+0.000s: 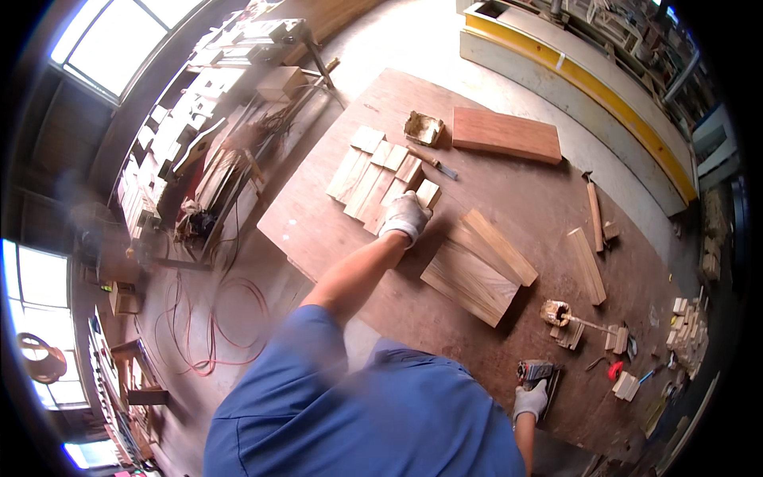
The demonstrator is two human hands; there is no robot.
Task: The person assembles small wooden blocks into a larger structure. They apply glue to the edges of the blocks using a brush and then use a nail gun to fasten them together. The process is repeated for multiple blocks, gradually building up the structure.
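My left hand (407, 216), in a pale work glove, reaches over the group of light wooden blocks (367, 184) on the brown worktable (318, 219). Its fingers curl against a small wooden block (427, 194) at the group's right edge. Lower right, my gloved right hand (530, 401) is wrapped round a nail gun (536, 370) resting by the table's near edge. Between the hands lie a wide light board (470, 282) and a narrower wooden strip (501, 248), touching or overlapping.
Beyond the blocks are a chisel (433, 162), a crusted tray (423, 128) and a reddish board (506, 134). To the right lie a hammer (594, 215), a wood strip (586, 266) and a glue pot (554, 312). A hose (213, 334) coils on the floor at left.
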